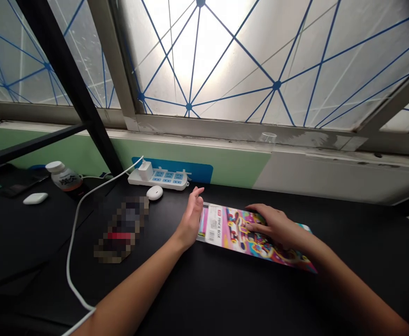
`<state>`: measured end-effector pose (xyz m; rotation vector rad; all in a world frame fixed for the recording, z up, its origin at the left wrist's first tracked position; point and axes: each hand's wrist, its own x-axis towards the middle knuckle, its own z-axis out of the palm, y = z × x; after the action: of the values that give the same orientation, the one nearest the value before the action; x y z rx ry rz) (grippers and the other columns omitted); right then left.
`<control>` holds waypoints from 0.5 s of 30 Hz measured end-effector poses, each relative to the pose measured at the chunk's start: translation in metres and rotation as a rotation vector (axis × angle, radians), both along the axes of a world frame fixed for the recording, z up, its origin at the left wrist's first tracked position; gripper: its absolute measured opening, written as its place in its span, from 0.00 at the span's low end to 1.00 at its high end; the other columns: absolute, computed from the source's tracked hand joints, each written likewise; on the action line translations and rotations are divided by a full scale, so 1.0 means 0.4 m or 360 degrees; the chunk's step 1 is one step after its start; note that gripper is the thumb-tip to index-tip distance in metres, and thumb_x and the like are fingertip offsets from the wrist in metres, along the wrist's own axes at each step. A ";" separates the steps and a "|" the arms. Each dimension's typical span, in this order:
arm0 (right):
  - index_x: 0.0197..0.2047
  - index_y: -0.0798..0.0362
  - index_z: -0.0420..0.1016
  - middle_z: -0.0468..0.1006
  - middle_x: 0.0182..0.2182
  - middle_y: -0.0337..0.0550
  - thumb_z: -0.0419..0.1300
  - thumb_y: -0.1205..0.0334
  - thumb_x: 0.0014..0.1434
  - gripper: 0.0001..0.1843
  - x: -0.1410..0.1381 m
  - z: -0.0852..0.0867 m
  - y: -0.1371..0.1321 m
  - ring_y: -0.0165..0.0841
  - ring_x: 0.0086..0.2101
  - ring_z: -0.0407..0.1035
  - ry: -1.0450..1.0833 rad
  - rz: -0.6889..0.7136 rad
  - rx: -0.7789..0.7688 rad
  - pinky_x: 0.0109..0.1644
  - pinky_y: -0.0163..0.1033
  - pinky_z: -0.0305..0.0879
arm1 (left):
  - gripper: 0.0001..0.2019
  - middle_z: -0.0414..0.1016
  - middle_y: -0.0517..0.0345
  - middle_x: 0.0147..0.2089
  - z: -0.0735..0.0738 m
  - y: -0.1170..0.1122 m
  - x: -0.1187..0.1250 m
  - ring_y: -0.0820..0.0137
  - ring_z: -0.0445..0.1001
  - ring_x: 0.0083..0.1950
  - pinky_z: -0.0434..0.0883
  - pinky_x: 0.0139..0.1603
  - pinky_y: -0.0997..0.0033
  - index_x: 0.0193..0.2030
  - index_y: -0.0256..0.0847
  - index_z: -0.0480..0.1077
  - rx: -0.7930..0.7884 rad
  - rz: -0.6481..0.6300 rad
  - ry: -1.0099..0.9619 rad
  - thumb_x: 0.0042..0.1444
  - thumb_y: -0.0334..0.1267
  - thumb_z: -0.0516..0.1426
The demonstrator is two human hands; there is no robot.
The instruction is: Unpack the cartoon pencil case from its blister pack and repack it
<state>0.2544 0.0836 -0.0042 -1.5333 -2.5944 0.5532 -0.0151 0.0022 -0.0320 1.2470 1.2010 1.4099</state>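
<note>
Black surface (347, 242) carries a colourful box (223, 229), flat, mid-desk. Right hand (277, 226) lies palm-down on the box, grip spread flat, clamping nothing. Left hand (190, 217) stands edge-on against the box's left end, grip apart. Power strip (162, 177) and mouse (154, 192) sit just behind it.

The black table (225, 298) bears a colourful pencil box (218, 231), power strip (162, 178), mouse (154, 192), bottle (64, 177) and cable (70, 247).
</note>
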 end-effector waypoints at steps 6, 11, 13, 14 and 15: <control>0.61 0.48 0.68 0.69 0.63 0.53 0.51 0.39 0.65 0.29 -0.173 0.000 -0.010 0.52 0.62 0.62 -0.0046 0.0180 0.0156 0.67 0.64 0.46 | 0.31 0.55 0.53 0.74 0.001 0.028 -0.043 0.58 0.50 0.76 0.55 0.72 0.55 0.68 0.50 0.58 -0.0090 0.0076 -0.0129 0.68 0.63 0.38; 0.62 0.48 0.67 0.65 0.66 0.56 0.54 0.35 0.60 0.34 -0.077 0.003 0.015 0.54 0.63 0.60 0.0021 -0.0021 0.0291 0.67 0.67 0.45 | 0.24 0.64 0.41 0.68 -0.006 0.060 -0.075 0.55 0.65 0.68 0.65 0.64 0.54 0.63 0.42 0.60 -0.0248 0.0240 -0.0059 0.68 0.55 0.48; 0.59 0.48 0.70 0.72 0.60 0.55 0.54 0.35 0.59 0.33 0.014 -0.010 0.020 0.52 0.58 0.67 0.0141 -0.0219 0.0177 0.63 0.59 0.58 | 0.22 0.67 0.38 0.65 -0.008 0.064 -0.074 0.55 0.69 0.64 0.68 0.61 0.55 0.61 0.40 0.61 -0.0270 0.0239 -0.0007 0.66 0.50 0.52; 0.58 0.50 0.70 0.74 0.58 0.56 0.54 0.35 0.59 0.33 0.059 -0.020 0.017 0.52 0.56 0.70 0.0224 -0.0336 0.0105 0.60 0.56 0.64 | 0.21 0.67 0.38 0.64 -0.009 0.064 -0.072 0.55 0.69 0.64 0.67 0.61 0.56 0.61 0.40 0.61 -0.0270 0.0231 0.0026 0.66 0.48 0.53; 0.57 0.51 0.71 0.76 0.56 0.57 0.55 0.35 0.58 0.33 0.099 -0.031 0.011 0.52 0.54 0.71 0.0311 -0.0452 0.0060 0.57 0.54 0.68 | 0.21 0.67 0.38 0.64 -0.009 0.062 -0.068 0.56 0.69 0.64 0.67 0.62 0.56 0.61 0.40 0.61 -0.0265 0.0219 0.0062 0.65 0.47 0.54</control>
<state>0.2941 0.0879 -0.0166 -1.7012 -2.1836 0.5875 -0.0425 0.0271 -0.0355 1.0985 1.4240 1.3580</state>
